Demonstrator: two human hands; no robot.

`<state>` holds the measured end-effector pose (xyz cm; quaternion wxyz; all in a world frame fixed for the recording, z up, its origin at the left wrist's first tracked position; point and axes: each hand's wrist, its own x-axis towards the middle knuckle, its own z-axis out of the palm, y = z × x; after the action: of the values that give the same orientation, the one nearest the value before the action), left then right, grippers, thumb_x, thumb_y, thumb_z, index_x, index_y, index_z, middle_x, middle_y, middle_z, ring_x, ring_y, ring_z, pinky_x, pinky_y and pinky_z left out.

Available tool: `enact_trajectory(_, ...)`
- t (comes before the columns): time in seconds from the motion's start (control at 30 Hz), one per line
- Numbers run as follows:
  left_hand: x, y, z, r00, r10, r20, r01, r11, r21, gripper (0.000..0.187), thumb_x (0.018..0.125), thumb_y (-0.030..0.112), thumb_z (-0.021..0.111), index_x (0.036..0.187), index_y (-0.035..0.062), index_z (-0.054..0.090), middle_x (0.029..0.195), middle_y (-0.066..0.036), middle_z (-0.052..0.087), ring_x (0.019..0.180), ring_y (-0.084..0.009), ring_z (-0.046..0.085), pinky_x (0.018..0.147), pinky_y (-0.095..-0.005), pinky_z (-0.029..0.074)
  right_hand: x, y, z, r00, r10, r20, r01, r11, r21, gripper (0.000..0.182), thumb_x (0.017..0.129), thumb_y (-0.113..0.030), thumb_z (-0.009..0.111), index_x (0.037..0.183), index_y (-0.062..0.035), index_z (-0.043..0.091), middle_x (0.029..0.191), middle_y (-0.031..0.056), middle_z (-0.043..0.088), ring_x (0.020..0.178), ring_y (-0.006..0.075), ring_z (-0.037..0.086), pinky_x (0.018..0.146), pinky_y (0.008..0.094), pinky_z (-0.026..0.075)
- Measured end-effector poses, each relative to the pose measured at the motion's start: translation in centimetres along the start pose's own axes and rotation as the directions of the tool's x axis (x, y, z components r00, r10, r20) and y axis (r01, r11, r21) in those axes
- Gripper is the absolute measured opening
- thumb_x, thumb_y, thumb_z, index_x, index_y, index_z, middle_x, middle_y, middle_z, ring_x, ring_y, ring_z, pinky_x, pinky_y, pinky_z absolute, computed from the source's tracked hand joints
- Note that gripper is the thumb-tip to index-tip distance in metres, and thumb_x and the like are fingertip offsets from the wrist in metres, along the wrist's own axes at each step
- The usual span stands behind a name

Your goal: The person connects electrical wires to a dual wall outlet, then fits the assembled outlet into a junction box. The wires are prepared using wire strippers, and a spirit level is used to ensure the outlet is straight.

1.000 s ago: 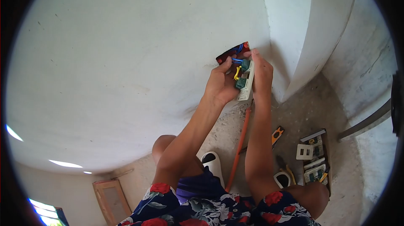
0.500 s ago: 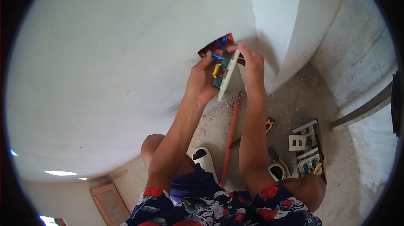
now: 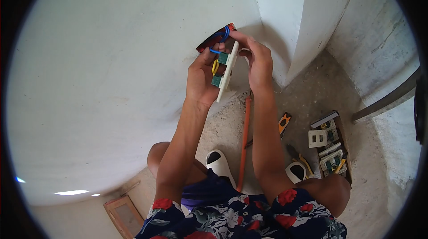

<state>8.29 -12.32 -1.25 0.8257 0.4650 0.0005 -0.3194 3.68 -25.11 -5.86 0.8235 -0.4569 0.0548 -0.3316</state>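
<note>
My left hand is closed on a white outlet plate, which I see nearly edge-on. Two green modules and a short yellow wire show on its back, facing my palm. From the upper module a blue wire runs past my left fingertips. My right hand is beside the plate's front. Its index finger stretches to the blue wires at the red wall box; its other fingers curl near the plate, partly hidden.
An orange conduit lies on the floor between my arms. To the right are an orange-handled tool, yellow-handled pliers and a box of outlet plates. A curved dark bar stands at the far right.
My right index finger has moved from the plate's top edge to the blue wires at the wall box. The plate stays in my left hand. The view has shifted slightly.
</note>
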Motion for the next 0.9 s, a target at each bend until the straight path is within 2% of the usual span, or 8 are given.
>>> enact_trajectory(0.03,-0.1,0.1,-0.1,1.000,-0.006,0.022,0.006,1.000,-0.011,0.033,0.101,0.034,0.049,0.118,0.0085,0.063,0.110,-0.003,0.066,0.091,-0.0198,0.061,0.079,-0.0377,0.050,0.1,0.2,-0.3,0.998,-0.037,0.045,0.039,0.998,-0.055,0.048,0.100,-0.031,0.039,0.121,0.0025,0.067,0.110,0.0124,0.070,0.097,0.0172,0.063,0.091,0.0330,0.045)
enact_trajectory(0.27,0.1,-0.3,0.4,0.999,0.038,-0.022,-0.037,0.999,0.030,0.036,0.103,0.034,0.045,0.120,0.0064,0.061,0.113,-0.002,0.067,0.096,-0.0204,0.062,0.081,-0.0394,0.051,0.2,0.3,-0.3,0.984,-0.121,0.132,0.138,0.983,-0.125,0.056,0.099,-0.034,0.033,0.126,0.0059,0.062,0.119,0.0174,0.068,0.108,0.0226,0.061,0.098,0.0357,0.041)
enact_trajectory(0.37,0.0,-0.4,0.6,0.997,0.067,-0.025,-0.064,0.994,0.085,0.035,0.103,0.034,0.045,0.120,0.0069,0.061,0.113,-0.002,0.067,0.097,-0.0204,0.062,0.082,-0.0398,0.050,0.2,0.1,-0.4,0.986,-0.108,0.124,0.117,0.991,-0.069,0.049,0.098,-0.028,0.040,0.121,0.0087,0.063,0.117,0.0212,0.068,0.112,0.0276,0.062,0.101,0.0349,0.043)
enact_trajectory(0.53,0.0,-0.6,1.0,0.997,0.060,-0.053,-0.059,0.998,0.019,0.034,0.103,0.033,0.045,0.121,0.0077,0.059,0.116,-0.001,0.067,0.101,-0.0206,0.062,0.088,-0.0403,0.049,0.7,0.0,-0.6,0.978,-0.087,0.191,0.118,0.980,-0.158,0.056,0.099,-0.035,0.034,0.125,0.0056,0.063,0.121,0.0188,0.067,0.112,0.0245,0.060,0.103,0.0373,0.040)
enact_trajectory(0.6,-0.1,-0.8,1.5,0.990,0.098,-0.104,-0.102,0.994,-0.029,0.032,0.103,0.028,0.045,0.117,0.0040,0.061,0.113,-0.004,0.067,0.112,-0.0202,0.061,0.097,-0.0365,0.048,0.9,0.0,-0.3,0.980,-0.099,0.175,0.141,0.959,-0.247,0.050,0.100,-0.029,0.037,0.122,0.0069,0.064,0.115,0.0184,0.069,0.106,0.0235,0.063,0.097,0.0358,0.045)
enact_trajectory(0.63,-0.1,-1.0,1.5,0.990,0.097,-0.105,-0.100,0.995,-0.027,0.032,0.103,0.028,0.045,0.117,0.0040,0.061,0.113,-0.004,0.067,0.112,-0.0202,0.061,0.097,-0.0365,0.048,0.9,0.2,-0.1,0.980,-0.098,0.174,0.139,0.959,-0.246,0.050,0.100,-0.029,0.037,0.122,0.0069,0.064,0.115,0.0184,0.069,0.106,0.0235,0.063,0.097,0.0358,0.045)
enact_trajectory(0.7,0.1,-1.2,1.4,0.988,0.115,-0.107,-0.121,0.991,-0.051,0.031,0.103,0.029,0.046,0.117,0.0054,0.062,0.111,-0.002,0.068,0.108,-0.0186,0.061,0.096,-0.0355,0.048,0.9,0.6,0.6,0.998,-0.063,0.021,0.065,0.991,-0.113,0.036,0.097,-0.024,0.052,0.105,0.0047,0.071,0.077,0.0099,0.071,0.067,0.0114,0.061,0.061,0.0279,0.047)
enact_trajectory(0.9,0.1,-1.2,1.1,0.993,0.096,-0.063,-0.101,0.992,-0.072,0.030,0.103,0.029,0.046,0.115,0.0074,0.063,0.109,0.000,0.069,0.106,-0.0173,0.061,0.096,-0.0346,0.048,0.6,0.4,1.1,0.997,-0.001,-0.079,-0.001,0.999,-0.035,0.031,0.097,-0.020,0.056,0.103,0.0057,0.072,0.079,0.0062,0.071,0.070,0.0095,0.062,0.065,0.0256,0.049)
